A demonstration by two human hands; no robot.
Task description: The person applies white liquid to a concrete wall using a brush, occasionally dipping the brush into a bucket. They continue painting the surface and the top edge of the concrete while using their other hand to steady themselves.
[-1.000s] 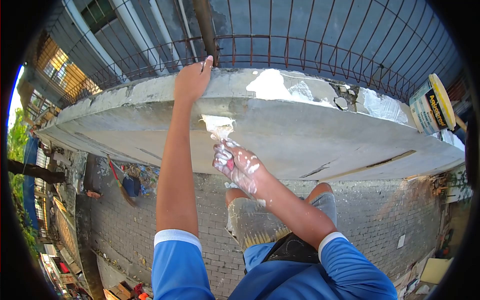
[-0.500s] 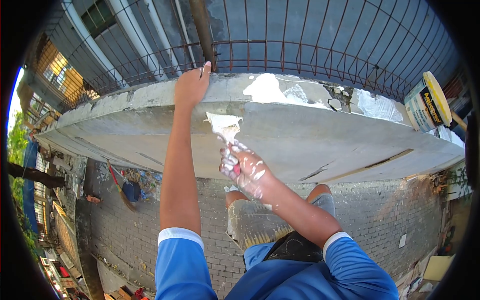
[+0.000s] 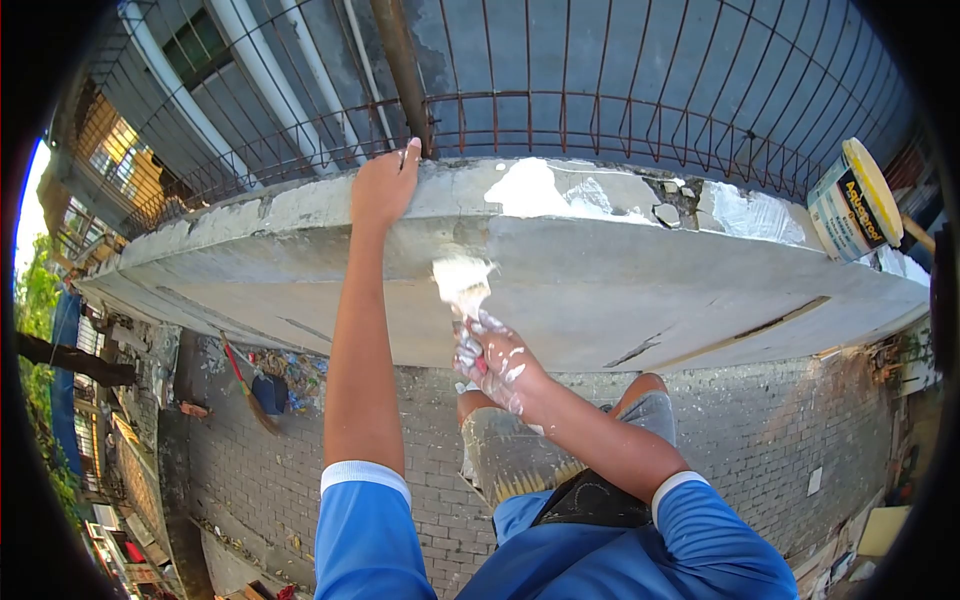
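My left hand [image 3: 386, 183] rests on the top edge of the grey concrete wall [image 3: 330, 205], beside a rusty post. Its thumb points up and the other fingers are hidden over the far side. My right hand [image 3: 492, 362], spotted with white paint, is closed around the handle of a paint-covered brush [image 3: 464, 284]. The bristles are white and slightly blurred, in front of the wall's near face, below its top edge. White paint [image 3: 527, 188] lies in patches on the wall top, right of my left hand.
A bucket with a yellow rim [image 3: 852, 205] stands tilted on the wall top at the right. Wire fencing [image 3: 600, 95] runs behind the wall. On the paving below are a broom [image 3: 250, 388] and a dark blue container [image 3: 269, 394]. Cracked rubble [image 3: 668, 205] shows on the wall top.
My right hand and the brush have moved down and slightly right, farther from the wall's top edge. My left hand stays on the wall top, while the view has shifted a little.
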